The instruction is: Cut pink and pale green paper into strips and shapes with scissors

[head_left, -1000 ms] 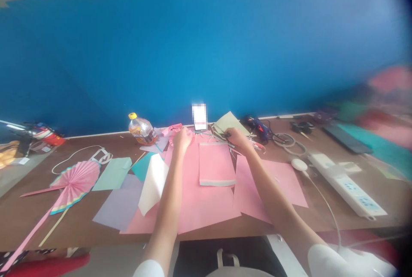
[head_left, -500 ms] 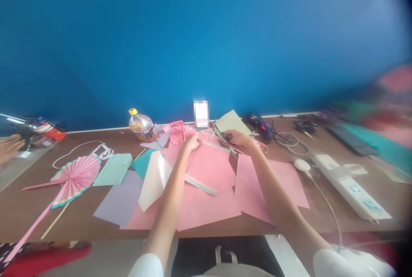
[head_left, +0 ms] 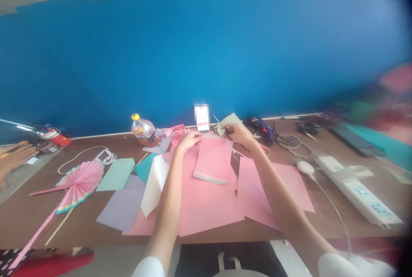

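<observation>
My left hand [head_left: 191,140] is closed, pinching the far left edge of a pink sheet of paper [head_left: 214,159]. A pale strip [head_left: 210,179] runs along that sheet's near edge. In my right hand [head_left: 240,135] are scissors [head_left: 216,118], their thin blades pointing up and left beyond the sheet's far right corner. Larger pink paper [head_left: 209,215] lies beneath the held sheet, with another pink sheet [head_left: 289,182] under my right forearm. A folded white paper [head_left: 154,187] stands beside my left forearm. Behind my hands, a lit phone [head_left: 202,123] leans near the wall.
A pink folded-paper fan [head_left: 84,182] lies left, near mint paper [head_left: 116,174] and lilac paper [head_left: 124,206]. A yellow-capped bottle [head_left: 145,132] stands at the back. Rightward are a power strip [head_left: 360,191] and white plug [head_left: 305,167]. Another person's hand [head_left: 19,155] is far left.
The pink sheet has been turned, so its pale strip now lies along the near edge. The scissors' blades now point up, away from the paper. The view has shifted slightly.
</observation>
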Available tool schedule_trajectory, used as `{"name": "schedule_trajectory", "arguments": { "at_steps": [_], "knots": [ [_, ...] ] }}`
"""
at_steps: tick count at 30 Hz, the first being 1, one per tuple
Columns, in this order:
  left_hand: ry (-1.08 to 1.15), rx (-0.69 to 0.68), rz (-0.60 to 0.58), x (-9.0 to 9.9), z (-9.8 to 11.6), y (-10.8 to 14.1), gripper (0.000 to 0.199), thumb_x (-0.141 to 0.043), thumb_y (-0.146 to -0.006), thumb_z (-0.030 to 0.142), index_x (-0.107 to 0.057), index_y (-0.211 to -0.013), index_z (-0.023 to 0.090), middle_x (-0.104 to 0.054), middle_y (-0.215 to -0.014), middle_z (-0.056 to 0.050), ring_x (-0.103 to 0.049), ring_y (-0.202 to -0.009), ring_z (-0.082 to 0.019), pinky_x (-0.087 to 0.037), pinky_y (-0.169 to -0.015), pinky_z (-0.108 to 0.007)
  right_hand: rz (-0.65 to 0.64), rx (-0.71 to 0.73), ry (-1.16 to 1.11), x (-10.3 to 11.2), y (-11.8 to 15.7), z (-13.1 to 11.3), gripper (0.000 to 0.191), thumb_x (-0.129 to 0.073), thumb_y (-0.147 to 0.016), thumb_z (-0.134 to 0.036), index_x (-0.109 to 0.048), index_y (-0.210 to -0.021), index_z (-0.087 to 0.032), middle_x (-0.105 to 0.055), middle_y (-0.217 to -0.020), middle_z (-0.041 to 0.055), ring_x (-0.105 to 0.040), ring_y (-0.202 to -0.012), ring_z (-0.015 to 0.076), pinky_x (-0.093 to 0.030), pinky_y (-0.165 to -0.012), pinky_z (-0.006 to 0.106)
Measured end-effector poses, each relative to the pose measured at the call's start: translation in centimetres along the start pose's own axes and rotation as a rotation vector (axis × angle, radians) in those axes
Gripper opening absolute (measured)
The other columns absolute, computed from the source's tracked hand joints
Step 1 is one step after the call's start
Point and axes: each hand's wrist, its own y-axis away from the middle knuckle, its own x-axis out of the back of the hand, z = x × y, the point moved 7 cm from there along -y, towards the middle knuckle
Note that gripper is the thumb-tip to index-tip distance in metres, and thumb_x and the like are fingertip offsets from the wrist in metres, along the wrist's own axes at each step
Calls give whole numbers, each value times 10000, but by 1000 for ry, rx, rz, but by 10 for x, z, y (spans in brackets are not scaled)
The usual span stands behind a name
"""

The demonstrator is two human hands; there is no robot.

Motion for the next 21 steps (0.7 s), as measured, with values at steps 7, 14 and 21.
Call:
{"name": "schedule_trajectory", "arguments": {
  "at_steps": [7, 14, 21],
  "knots": [
    [35, -57, -5, 2, 24, 7, 345, -674, -756, 463, -605, -786, 127, -617, -731, -40, -562, -613, -94, -441, -612, -227, 67, -13, -179, 4, 2, -12, 439, -649, -700, -329, -653, -1090, -127, -654, -754, 44, -476, -570, 122, -363, -529, 239],
    [7, -66, -12, 0, 33, 11, 322, -667, -767, 445, -647, -808, 126, -664, -780, -69, -588, -658, -112, -454, -644, -242, 2, -18, -55, 5, 3, -9, 425, -644, -685, -330, -664, -1063, -136, -588, -648, 4, -449, -570, 123, -336, -521, 239],
    [-44, -114, 356, 36, 24, 11, 279, -617, -806, 373, -670, -946, 138, -699, -879, -107, -652, -785, -194, -504, -751, -327, -56, -66, -143, 2, 2, 0, 389, -658, -643, -331, -657, -990, -154, -543, -614, -22, -439, -557, 114, -333, -523, 236]
  ]
}}
